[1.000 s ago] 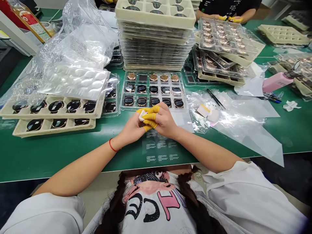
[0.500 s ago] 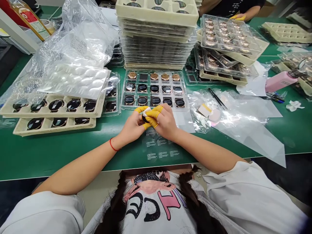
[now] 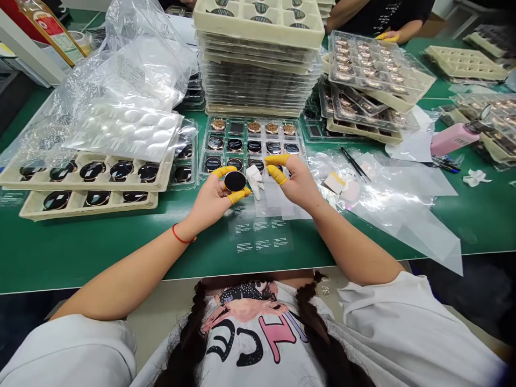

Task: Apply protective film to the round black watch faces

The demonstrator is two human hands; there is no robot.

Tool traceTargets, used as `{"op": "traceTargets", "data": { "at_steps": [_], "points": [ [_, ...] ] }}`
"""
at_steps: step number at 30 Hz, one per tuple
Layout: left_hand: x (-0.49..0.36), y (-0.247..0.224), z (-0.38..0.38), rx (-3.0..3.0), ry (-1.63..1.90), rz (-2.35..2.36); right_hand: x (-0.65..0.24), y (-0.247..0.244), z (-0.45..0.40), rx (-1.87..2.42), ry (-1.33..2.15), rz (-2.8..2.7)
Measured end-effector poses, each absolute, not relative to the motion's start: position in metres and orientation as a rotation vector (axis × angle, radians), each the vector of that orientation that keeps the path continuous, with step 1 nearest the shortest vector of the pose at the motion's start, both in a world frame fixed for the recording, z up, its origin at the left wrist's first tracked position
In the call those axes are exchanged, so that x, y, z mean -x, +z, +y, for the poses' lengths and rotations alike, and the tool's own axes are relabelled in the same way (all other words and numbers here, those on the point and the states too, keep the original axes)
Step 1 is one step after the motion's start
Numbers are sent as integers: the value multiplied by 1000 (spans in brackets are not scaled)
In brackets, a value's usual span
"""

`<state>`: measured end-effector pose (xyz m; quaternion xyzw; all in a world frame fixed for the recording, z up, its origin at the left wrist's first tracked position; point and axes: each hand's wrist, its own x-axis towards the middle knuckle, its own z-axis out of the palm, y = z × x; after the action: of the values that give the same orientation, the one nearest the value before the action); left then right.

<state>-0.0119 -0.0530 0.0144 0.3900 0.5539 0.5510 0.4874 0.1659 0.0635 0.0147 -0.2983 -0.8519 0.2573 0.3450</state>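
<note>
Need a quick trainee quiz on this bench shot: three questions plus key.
1. True or false: the right hand holds the black disc.
2. Which wrist wears the red cord? A left, B right, C both.
3. Fill in: the fingertips of both hands wear ___ finger cots.

Key: 1 false, the left hand holds it. 2 A. 3 yellow.
</note>
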Motion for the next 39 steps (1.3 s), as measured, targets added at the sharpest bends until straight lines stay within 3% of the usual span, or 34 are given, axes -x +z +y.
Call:
{"op": "traceTargets", "data": {
  "at_steps": [7, 15, 20, 25, 29, 33, 39],
  "points": [
    [14, 16, -54, -990, 1341, 1286, -163, 26, 40, 136, 595, -2474],
    [16, 12, -56, -1025, 1315, 1275, -164, 21, 41, 77, 691, -2543],
    [16, 18, -55, -1037, 1389, 1296, -169, 31, 45, 318, 1016, -2273],
    [24, 22, -51, -918, 1535, 1248, -178, 36, 65, 551, 1073, -2289],
    [36, 22, -48, -844, 1585, 1234, -179, 33, 73, 703, 1410, -2169],
    [40, 21, -48, -1099, 1670, 1274, -172, 33, 70, 933, 1594, -1921],
    [37, 18, -50, -1378, 1626, 1291, -170, 36, 65, 940, 1724, -1874]
  ]
}}
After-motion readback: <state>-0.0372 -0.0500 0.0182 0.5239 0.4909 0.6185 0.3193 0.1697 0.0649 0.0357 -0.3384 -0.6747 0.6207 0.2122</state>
